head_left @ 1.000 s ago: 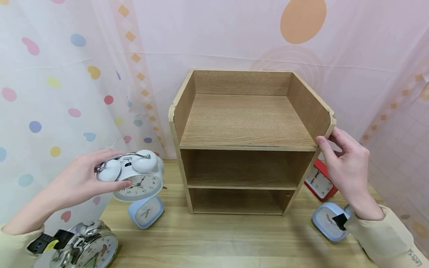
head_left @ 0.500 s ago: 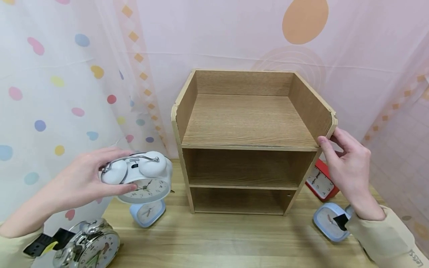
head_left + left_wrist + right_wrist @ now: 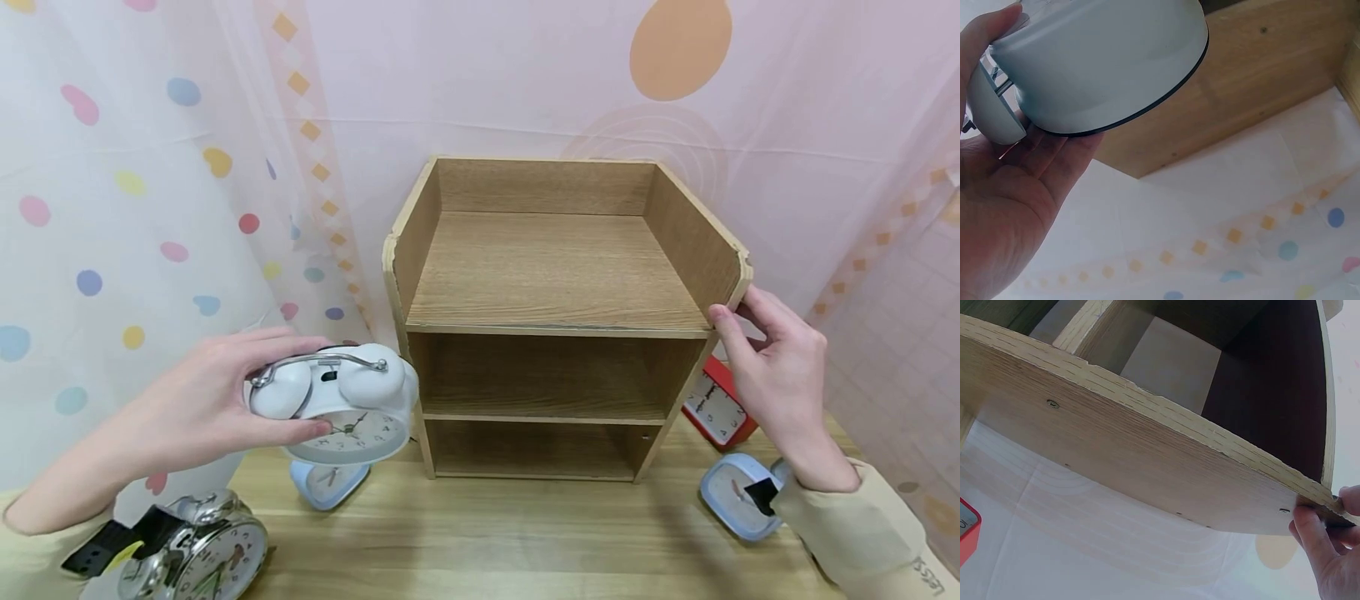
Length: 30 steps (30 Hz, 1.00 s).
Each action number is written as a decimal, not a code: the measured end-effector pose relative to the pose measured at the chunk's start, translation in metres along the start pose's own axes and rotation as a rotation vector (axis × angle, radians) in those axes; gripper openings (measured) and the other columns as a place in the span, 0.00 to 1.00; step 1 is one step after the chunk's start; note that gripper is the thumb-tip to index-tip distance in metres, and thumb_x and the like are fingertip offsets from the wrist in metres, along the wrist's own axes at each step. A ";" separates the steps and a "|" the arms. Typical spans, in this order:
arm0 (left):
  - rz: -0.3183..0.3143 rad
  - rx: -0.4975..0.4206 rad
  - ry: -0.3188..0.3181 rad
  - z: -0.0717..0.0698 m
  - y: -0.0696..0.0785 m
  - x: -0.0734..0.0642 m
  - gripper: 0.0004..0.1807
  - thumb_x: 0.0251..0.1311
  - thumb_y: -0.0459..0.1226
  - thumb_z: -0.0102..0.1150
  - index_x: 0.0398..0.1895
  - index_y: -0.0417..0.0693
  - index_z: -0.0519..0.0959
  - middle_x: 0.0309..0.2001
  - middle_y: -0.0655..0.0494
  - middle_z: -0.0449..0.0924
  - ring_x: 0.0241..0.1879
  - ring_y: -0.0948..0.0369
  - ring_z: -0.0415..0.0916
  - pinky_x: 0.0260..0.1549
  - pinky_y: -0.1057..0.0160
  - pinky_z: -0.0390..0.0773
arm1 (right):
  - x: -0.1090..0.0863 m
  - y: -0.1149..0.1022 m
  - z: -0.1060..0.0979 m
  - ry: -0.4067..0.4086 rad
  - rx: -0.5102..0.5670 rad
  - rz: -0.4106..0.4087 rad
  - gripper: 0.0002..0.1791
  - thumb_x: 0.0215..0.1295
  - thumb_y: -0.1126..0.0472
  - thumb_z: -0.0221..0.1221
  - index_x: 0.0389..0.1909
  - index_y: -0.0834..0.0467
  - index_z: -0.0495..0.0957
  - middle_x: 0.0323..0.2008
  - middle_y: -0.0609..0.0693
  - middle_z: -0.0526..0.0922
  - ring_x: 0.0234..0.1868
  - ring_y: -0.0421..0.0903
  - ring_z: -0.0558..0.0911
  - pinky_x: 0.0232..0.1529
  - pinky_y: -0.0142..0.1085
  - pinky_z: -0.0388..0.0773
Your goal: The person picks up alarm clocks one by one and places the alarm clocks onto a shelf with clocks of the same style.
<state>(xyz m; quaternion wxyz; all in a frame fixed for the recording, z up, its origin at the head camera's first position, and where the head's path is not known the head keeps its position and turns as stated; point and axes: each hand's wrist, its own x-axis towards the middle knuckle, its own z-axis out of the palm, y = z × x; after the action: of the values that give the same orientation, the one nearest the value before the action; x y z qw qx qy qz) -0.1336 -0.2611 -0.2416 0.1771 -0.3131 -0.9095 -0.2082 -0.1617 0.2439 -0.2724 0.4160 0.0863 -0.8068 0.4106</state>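
My left hand (image 3: 217, 400) grips a white twin-bell alarm clock (image 3: 375, 383) from its left side, thumb across the dial. The clock is tilted face-down toward the front, near the left side of a small wooden shelf unit (image 3: 555, 275). In the left wrist view the clock's smooth white casing (image 3: 1110, 62) fills the top, with the fingers under its dark rear rim. My right hand (image 3: 783, 358) pinches the front edge of the shelf's right side panel between thumb and fingers. The right wrist view has those fingertips (image 3: 1310, 528) at the panel's (image 3: 1147, 450) corner.
A silver twin-bell alarm clock (image 3: 217, 554) stands front left on the wooden table (image 3: 525, 542). A light-blue clock (image 3: 326, 483) sits behind it, partly covered by the white one. Right of the shelf are a red clock (image 3: 720, 404) and another blue clock (image 3: 738, 497). Patterned curtains (image 3: 480, 75) hang behind.
My left hand has carried the white alarm clock rightward toward the shelf's left panel, now overlapping it in view. My right hand keeps its hold on the right panel.
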 end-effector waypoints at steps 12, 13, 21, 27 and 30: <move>0.107 -0.040 0.001 -0.003 0.030 0.028 0.37 0.40 0.46 0.88 0.59 0.57 0.84 0.46 0.71 0.86 0.40 0.73 0.77 0.36 0.78 0.75 | -0.002 0.002 0.003 -0.005 -0.001 -0.005 0.16 0.70 0.66 0.66 0.57 0.62 0.86 0.44 0.13 0.78 0.49 0.12 0.79 0.40 0.08 0.76; 0.126 -0.047 0.000 -0.004 0.033 0.031 0.37 0.40 0.45 0.88 0.59 0.57 0.84 0.44 0.71 0.85 0.39 0.74 0.76 0.35 0.78 0.75 | -0.002 0.002 0.004 -0.005 0.003 -0.005 0.16 0.71 0.66 0.66 0.57 0.62 0.86 0.44 0.13 0.78 0.49 0.12 0.79 0.40 0.08 0.76; 0.215 -0.069 -0.003 -0.010 0.050 0.054 0.33 0.43 0.42 0.86 0.57 0.57 0.85 0.41 0.74 0.84 0.37 0.73 0.75 0.33 0.76 0.75 | -0.001 0.003 0.005 0.002 0.013 -0.020 0.16 0.70 0.67 0.66 0.57 0.63 0.86 0.44 0.13 0.78 0.49 0.12 0.79 0.40 0.08 0.76; 0.215 -0.076 -0.022 -0.015 0.062 0.071 0.33 0.44 0.42 0.85 0.58 0.52 0.85 0.43 0.70 0.86 0.38 0.72 0.78 0.35 0.75 0.78 | 0.001 0.004 0.006 -0.001 0.020 -0.023 0.16 0.71 0.67 0.66 0.58 0.63 0.86 0.44 0.13 0.78 0.49 0.12 0.79 0.41 0.08 0.76; 0.204 -0.070 -0.026 -0.019 0.067 0.081 0.32 0.45 0.42 0.85 0.57 0.53 0.86 0.43 0.70 0.87 0.38 0.71 0.78 0.35 0.74 0.79 | 0.001 0.004 0.006 0.002 0.019 -0.021 0.16 0.71 0.67 0.66 0.58 0.63 0.86 0.44 0.13 0.78 0.49 0.12 0.79 0.40 0.08 0.76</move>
<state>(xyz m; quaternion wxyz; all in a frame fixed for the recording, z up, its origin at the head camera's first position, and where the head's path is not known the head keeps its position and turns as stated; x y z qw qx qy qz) -0.1473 -0.1818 -0.1710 0.1747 -0.4126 -0.8673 -0.2167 -0.1680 0.2421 -0.2755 0.4202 0.0980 -0.8016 0.4138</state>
